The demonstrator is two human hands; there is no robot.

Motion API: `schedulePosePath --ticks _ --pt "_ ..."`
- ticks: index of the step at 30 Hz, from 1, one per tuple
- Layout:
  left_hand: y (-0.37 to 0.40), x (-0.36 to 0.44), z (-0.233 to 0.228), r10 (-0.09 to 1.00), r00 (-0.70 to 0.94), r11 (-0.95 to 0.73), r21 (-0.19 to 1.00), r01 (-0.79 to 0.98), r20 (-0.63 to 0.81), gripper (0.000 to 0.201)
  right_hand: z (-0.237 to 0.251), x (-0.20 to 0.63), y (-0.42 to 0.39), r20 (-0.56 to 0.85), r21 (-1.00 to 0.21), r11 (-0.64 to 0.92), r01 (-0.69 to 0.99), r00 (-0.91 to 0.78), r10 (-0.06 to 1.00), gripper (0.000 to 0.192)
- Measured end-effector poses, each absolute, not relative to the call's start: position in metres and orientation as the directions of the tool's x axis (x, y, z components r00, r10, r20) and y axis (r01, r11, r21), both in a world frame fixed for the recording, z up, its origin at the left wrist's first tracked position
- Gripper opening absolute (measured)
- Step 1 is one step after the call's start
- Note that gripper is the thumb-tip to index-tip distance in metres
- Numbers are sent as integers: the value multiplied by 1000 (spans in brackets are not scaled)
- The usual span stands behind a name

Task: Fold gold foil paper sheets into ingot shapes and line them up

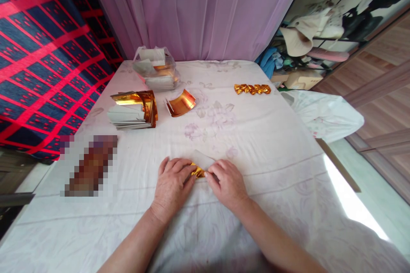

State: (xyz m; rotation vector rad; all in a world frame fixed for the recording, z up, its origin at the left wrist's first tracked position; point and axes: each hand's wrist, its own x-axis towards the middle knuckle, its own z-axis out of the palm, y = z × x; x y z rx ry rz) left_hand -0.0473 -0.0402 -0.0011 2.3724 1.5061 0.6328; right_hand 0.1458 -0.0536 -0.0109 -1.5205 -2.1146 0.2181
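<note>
Near the front of the cloth-covered table, a sheet of gold foil paper (pixel 199 172) is partly folded, its pale backing spread flat behind the gold part. My left hand (pixel 173 179) pinches its left side, with the fingers bent over it. From the right, my right hand (pixel 229 182) grips the other side between thumb and fingers. Parts of the paper are hidden under both hands. Farther back lie a few curved gold sheets (pixel 182 104). To their left is a thick stack of foil paper (pixel 133 113). A row of folded gold pieces (pixel 252 89) lies at the back right.
A clear plastic bag (pixel 155 70) with more sheets stands at the table's back left. A blurred-out reddish-brown item (pixel 92 166) lies on the left. Behind the table hangs a purple curtain (pixel 205 13). Beyond the right edge are a white bag (pixel 333 113) and loaded shelves.
</note>
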Motion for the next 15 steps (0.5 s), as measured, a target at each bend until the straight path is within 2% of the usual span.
schedulePosePath --ticks 15 --pt "-41 -44 2 897 363 -440 417 795 254 17 -10 142 -53 329 -379 325 867 -202 922 19"
